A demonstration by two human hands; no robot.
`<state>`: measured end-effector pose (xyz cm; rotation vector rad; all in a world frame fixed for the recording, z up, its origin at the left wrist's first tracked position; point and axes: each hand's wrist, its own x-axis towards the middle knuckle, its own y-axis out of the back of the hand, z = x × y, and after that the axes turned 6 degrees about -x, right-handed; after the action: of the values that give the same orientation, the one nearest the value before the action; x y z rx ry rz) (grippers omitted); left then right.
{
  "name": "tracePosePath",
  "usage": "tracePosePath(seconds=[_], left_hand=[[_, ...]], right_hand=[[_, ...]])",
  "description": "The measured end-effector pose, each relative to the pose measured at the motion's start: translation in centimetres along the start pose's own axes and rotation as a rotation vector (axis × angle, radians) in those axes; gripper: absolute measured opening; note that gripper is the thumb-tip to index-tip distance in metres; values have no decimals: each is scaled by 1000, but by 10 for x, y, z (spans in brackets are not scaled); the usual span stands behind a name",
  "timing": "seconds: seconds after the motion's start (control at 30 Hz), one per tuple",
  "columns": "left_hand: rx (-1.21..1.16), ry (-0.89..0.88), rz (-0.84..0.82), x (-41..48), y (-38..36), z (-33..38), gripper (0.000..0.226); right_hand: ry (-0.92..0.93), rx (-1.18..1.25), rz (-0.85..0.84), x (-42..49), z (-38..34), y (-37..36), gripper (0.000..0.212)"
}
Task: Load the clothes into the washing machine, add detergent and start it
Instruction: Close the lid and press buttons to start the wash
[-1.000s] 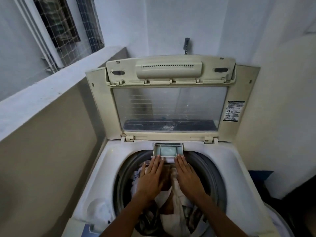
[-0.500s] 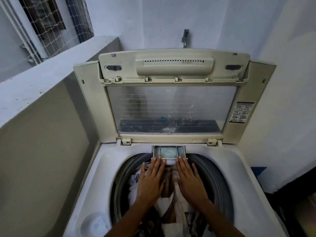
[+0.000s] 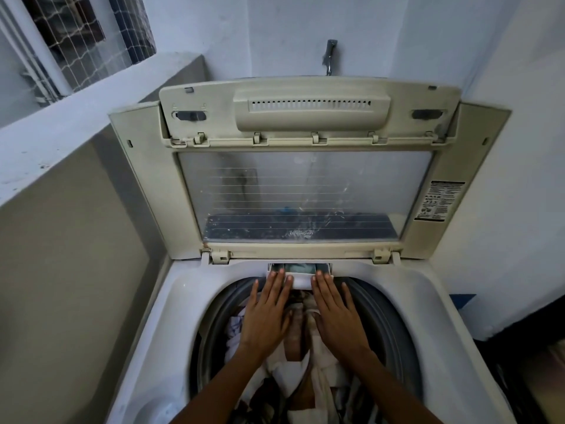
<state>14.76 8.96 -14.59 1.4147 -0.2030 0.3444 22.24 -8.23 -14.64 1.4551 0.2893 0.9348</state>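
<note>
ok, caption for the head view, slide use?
Left hand and right hand press the part-open detergent drawer, clothes in the drum, lid up.

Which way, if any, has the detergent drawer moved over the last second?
Yes. The detergent drawer has slid back into the washing machine's top deck; less of it shows.

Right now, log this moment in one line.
stage: detergent drawer | left hand: open, fingertips on drawer front | right hand: same | clothes: in drum | lid: up

Home laundry corner, likely a balcony nook: top-loading washing machine (image 3: 146, 347) with lid (image 3: 305, 185) raised, wall tap (image 3: 330, 56), netted window (image 3: 88, 41), painted walls (image 3: 504, 148).
</note>
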Motion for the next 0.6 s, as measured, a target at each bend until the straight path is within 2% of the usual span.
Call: tracePosePath(seconds=[0.37,0.5,0.6], left_hand=[[-2,10,29,15,-6,1,69],[5,1,45,17,-13,0,66],[10,2,49,20,-19,-2,72]], right_hand=[[19,-16,-28,23,12,-2,71],[29,-38,-8,25,18,-7,56],[8,-41,-33,28,18,-13,56]])
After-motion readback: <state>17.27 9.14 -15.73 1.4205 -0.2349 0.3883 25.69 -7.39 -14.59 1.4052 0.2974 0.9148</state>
